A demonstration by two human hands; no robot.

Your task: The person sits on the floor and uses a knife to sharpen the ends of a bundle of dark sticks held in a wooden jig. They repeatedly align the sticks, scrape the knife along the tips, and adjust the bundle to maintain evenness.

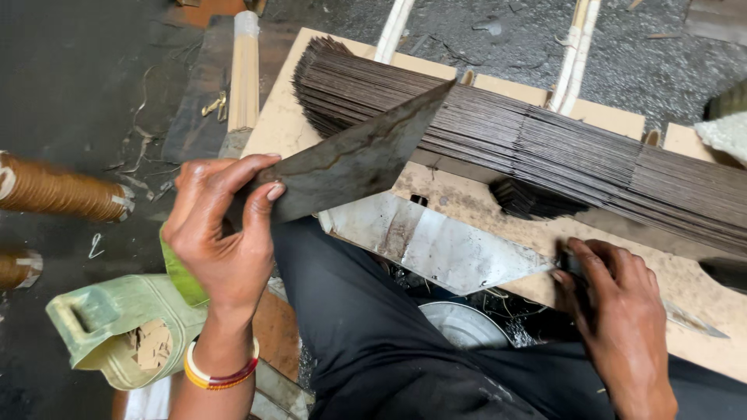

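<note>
Left hand (226, 233), centre left of frame: fingers and thumb clamped on the lower end of a dark triangular metal sheet (350, 159), which slants up to a point at upper centre, its tip over the stack of dark metal strips (545, 148). Stack runs from upper centre to right edge, lying on a pale wooden board (284, 117). Right hand (618, 299), lower right: fingers curled down onto a small dark object at the board's near edge, possibly a tool handle; grip partly hidden. Shiny metal plate (436, 245) lies between the hands, touching the board. Green plastic jug (124, 327) at lower left. Bundle of pale sticks (244, 70), upper left.
</note>
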